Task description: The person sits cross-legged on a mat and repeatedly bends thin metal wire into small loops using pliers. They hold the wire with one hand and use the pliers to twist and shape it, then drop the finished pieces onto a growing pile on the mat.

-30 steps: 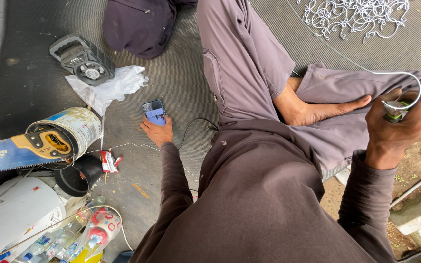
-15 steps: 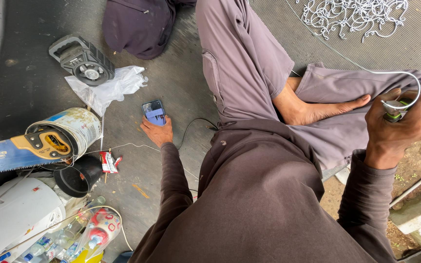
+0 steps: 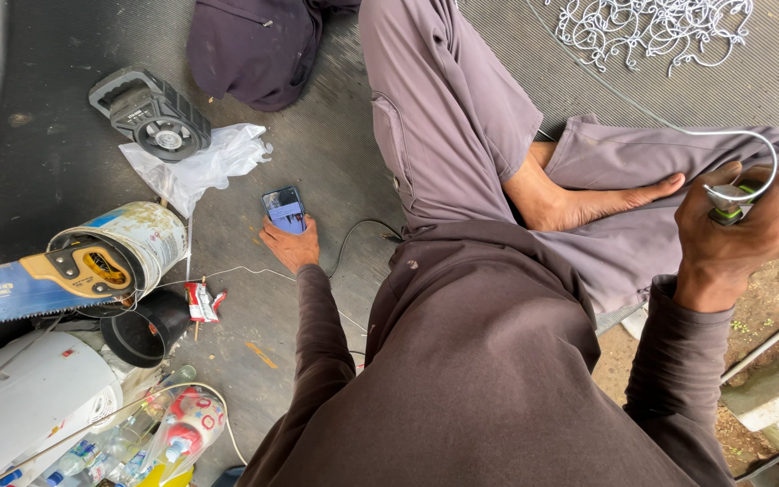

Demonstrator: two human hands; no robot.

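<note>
I sit cross-legged on a dark ribbed mat [image 3: 335, 153]. My left hand [image 3: 288, 243] reaches down to a smartphone [image 3: 284, 209] lying on the mat, fingers resting on its lower edge, its screen lit. My right hand [image 3: 739, 236] is raised at the right, closed around a green-handled tool [image 3: 728, 211] and a bent length of white wire [image 3: 759, 144] that loops over the hand and runs off toward the top of the view. My bare foot [image 3: 588, 203] rests between my legs.
A pile of bent white wire pieces [image 3: 651, 27] lies top right. At left are a paint can [image 3: 132, 239] with a hand saw [image 3: 38, 280] across it, a black measuring reel [image 3: 151, 113], a white plastic bag [image 3: 200, 162], a black cup [image 3: 146, 329], a white cylinder [image 3: 20, 406], bottles [image 3: 128, 442] and dark cloth [image 3: 254, 45].
</note>
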